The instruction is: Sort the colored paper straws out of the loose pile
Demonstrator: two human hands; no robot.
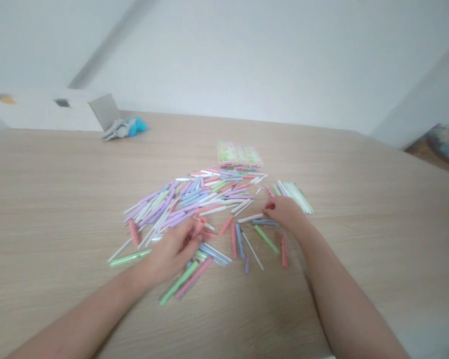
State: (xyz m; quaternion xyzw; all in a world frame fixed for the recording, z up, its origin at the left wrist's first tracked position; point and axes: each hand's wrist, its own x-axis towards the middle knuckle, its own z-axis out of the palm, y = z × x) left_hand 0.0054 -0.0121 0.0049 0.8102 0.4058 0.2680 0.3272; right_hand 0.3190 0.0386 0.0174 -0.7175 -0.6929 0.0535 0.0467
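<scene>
My left hand [177, 249] is closed round a short coral-coloured tube [199, 227], over the near edge of a pile of pastel tubes and thin white sticks [194, 197]. My right hand [284, 212] is pinched at the pile's right side. A small pink piece [270, 192] shows just past its fingertips; whether they grip it I cannot tell. Below the hands lie loose pieces: a green tube [266, 239], a red tube [284, 250], a blue tube [240, 241] and a white stick [253, 251]. Under my left hand a green tube [179, 284] lies beside a pink one [193, 278].
A row of white and green sticks [295, 197] lies beyond my right hand. Small yellow-green packets [239, 155] are stacked behind the pile. At the back left stand a white box [48, 112] and a crumpled grey and blue cloth-like thing [127, 128]. A wall closes the table's far side.
</scene>
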